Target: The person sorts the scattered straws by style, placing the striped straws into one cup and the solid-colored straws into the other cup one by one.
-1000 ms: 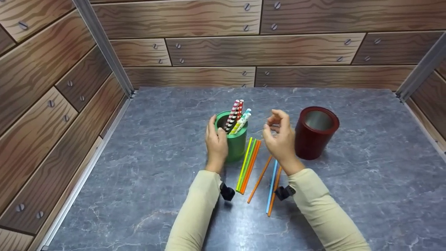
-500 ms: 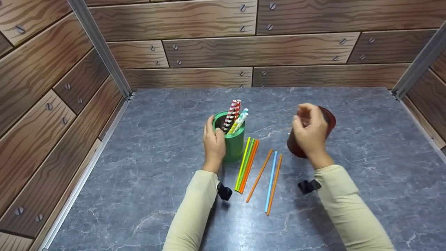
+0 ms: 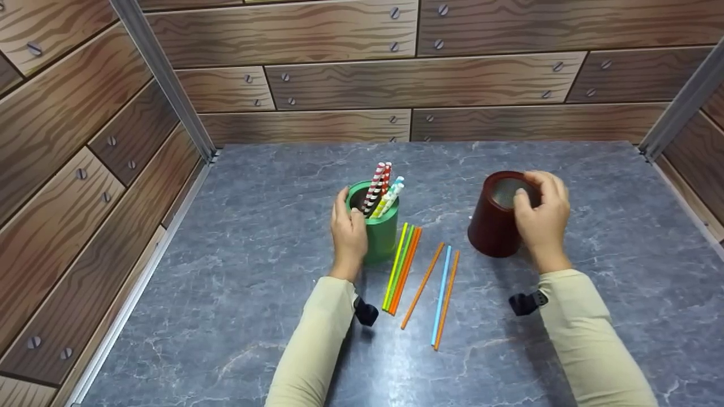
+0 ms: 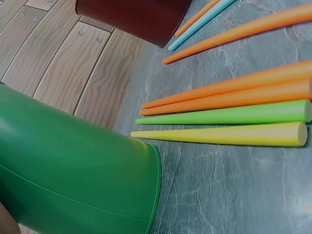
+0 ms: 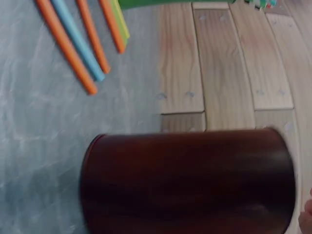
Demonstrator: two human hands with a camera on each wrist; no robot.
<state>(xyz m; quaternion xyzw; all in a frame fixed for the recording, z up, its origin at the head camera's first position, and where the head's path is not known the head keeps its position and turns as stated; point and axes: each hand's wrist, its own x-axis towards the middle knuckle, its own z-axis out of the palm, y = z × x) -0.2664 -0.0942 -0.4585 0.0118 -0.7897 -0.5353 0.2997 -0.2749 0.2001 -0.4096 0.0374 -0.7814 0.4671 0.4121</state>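
Green cup (image 3: pixel 382 243) and dark red cup (image 3: pixel 492 226) stand on the grey surface (image 3: pixel 271 215), the green one nearer its left edge, the red one nearer its right. Closest to the wearer come two pale sleeves (image 3: pixel 308 345), then loose sticks: a blue stick (image 3: pixel 442 295) with an orange one just beside it, a lone orange stick (image 3: pixel 422 285), then yellow, green and two orange in a bundle (image 3: pixel 400 268) by the green cup. Beyond these, the left hand (image 3: pixel 349 234) holds the green cup, fingers curved round its left side, thumb at the rim; patterned straws (image 3: pixel 378 178) lean inside. The right hand (image 3: pixel 544 220) has thumb and fingers parted and bent at the red cup's mouth; whether they grip it I cannot tell. Past the surface's far edge rises a wood-patterned wall (image 3: pixel 350 85)
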